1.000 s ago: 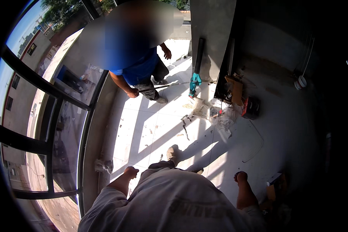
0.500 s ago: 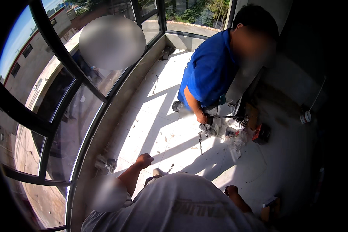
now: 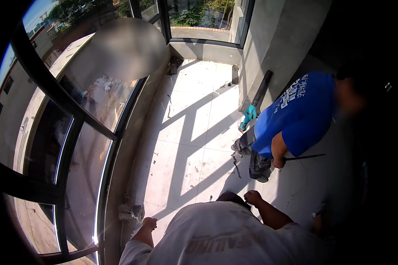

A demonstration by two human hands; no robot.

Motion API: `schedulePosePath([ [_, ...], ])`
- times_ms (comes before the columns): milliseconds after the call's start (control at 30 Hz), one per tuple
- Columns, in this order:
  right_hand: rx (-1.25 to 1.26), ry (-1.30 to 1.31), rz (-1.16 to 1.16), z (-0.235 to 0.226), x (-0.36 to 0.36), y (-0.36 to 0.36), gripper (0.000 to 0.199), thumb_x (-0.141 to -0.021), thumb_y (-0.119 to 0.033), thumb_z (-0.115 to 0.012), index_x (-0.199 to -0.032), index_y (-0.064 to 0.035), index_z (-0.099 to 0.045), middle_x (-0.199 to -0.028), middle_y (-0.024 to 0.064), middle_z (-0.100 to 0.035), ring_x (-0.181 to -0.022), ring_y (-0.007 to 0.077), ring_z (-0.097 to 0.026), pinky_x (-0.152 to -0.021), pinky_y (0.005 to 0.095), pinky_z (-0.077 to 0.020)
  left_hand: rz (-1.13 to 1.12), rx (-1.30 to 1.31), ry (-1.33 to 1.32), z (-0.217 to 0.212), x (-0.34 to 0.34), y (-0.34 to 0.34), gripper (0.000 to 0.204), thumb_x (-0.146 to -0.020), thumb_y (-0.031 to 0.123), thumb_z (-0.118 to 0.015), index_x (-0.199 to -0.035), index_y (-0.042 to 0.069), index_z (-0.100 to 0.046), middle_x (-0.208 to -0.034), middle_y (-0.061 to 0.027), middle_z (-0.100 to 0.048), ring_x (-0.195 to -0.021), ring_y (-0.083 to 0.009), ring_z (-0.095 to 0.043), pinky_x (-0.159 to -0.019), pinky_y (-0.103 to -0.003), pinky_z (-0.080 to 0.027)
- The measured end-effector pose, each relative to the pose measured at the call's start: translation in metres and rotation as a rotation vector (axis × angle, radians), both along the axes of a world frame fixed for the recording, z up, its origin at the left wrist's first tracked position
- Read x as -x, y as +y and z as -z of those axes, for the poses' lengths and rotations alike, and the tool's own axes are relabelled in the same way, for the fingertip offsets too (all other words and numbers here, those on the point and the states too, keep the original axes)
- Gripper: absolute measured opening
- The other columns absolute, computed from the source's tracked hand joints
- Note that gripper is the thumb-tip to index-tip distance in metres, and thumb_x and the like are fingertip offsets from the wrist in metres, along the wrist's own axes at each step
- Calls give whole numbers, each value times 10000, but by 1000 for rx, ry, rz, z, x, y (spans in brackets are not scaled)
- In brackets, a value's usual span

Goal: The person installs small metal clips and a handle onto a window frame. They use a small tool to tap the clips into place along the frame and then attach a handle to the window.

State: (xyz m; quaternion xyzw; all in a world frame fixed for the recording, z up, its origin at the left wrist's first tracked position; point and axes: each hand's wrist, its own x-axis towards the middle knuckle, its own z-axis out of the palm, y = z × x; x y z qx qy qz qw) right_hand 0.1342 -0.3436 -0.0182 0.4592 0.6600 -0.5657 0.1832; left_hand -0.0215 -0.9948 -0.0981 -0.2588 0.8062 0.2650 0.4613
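Head view: left hand and right hand both look loosely curled in front of the shirt; I see nothing sticking out of either, can't tell how tightly they close or if something small is inside. Nearest item is the crumpled clear plastic, on the floor just beside the left hand, apart from it, against the low wall.

Progress, my read: window frames in, floor tiles down; left over are the plastic, a dark strip and scattered scraps. Neither hand is working on any of it that I can see.

Room: pale tiles, hard sun, long frame shadows; right side too dark to read. Teal tool with black tube leans by the grey pillar. Co-worker in blue, on the right, grips a thin dark rod. Greenery outside the far window.
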Motion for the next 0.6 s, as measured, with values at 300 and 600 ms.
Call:
schedulePosePath([
  [300, -336, -79, -407, 69, 150, 53, 217, -840, -213, -677, -948, -36, -742, -837, 137, -739, -753, 249, -725, -723, 395, -576, 285, -112, 335, -96, 122, 144, 369, -899, 355, -675, -933, -3, -758, -933, -139, -771, -820, -238, -748, -762, -399, -586],
  [600, -559, -6, -1194, 112, 343, 173, 177, -897, -181, -608, -981, -98, -740, -986, 168, -751, -956, 359, -732, -770, 499, -591, -138, 40, 234, -147, 235, 186, 241, -956, 198, -645, -1042, -25, -672, -827, -108, -716, -627, -216, -715, -479, -336, -544],
])
